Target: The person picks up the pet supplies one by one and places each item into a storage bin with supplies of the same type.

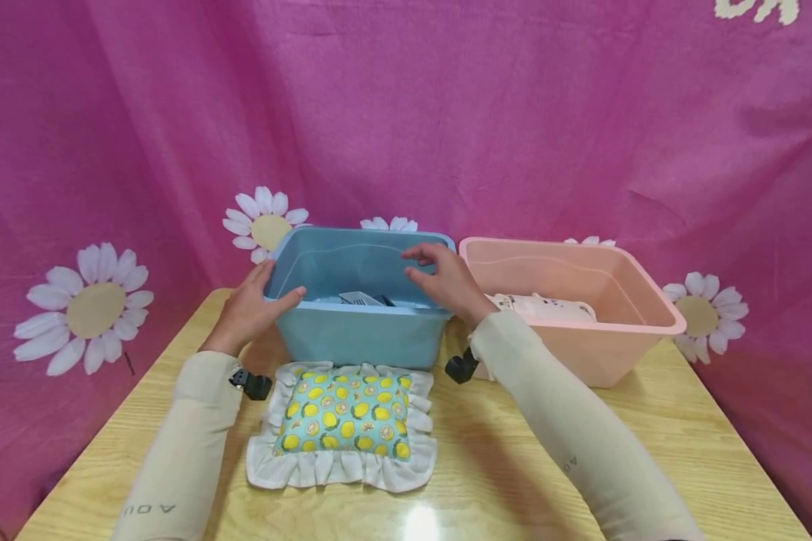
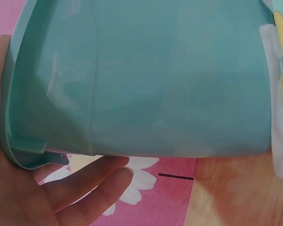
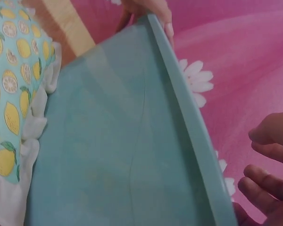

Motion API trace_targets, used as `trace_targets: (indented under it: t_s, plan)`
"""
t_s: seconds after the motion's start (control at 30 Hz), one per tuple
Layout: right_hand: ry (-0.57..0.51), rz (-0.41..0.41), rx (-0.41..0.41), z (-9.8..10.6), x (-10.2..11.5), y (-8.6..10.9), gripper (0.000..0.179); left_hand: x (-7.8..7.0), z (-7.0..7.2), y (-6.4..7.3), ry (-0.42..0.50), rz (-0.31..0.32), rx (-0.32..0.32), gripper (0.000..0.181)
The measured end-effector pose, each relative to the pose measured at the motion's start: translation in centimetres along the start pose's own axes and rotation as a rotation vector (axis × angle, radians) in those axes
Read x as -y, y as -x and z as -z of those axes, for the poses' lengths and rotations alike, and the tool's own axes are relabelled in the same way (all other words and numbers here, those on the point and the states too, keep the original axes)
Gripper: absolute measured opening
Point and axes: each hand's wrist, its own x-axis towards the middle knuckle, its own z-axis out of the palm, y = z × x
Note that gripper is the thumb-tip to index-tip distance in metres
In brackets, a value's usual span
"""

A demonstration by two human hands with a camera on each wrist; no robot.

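A blue plastic bin [image 1: 362, 334] stands on the table. At its left front corner my left hand [image 1: 250, 304] holds the rim, the thumb over the front edge and the fingers along the outer side. My right hand [image 1: 446, 282] hovers over the bin's right part, fingers loosely bent with nothing between them. Low inside the bin lies a grey slotted object [image 1: 360, 299] beside something dark, both mostly hidden by the front wall. Against the bin's foot lies a small lemon-print cushion [image 1: 345, 413] with a white ruffled edge, also visible in the right wrist view.
To the right stands a pink bin [image 1: 616, 353] holding a pale printed cloth item [image 1: 544, 306]. Both bins are on a light wooden table [image 1: 514, 466]. Behind and beside it hangs a magenta curtain [image 1: 514, 113] with white daisies.
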Motion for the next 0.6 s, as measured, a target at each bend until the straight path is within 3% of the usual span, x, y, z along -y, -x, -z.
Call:
trace_targets:
  t_s: [0.6]
  plan:
    - [-0.051, 0.071, 0.011, 0.1, 0.9, 3.3, 0.026, -0.3, 0.1, 0.2, -0.029, -0.017, 0.003, 0.099]
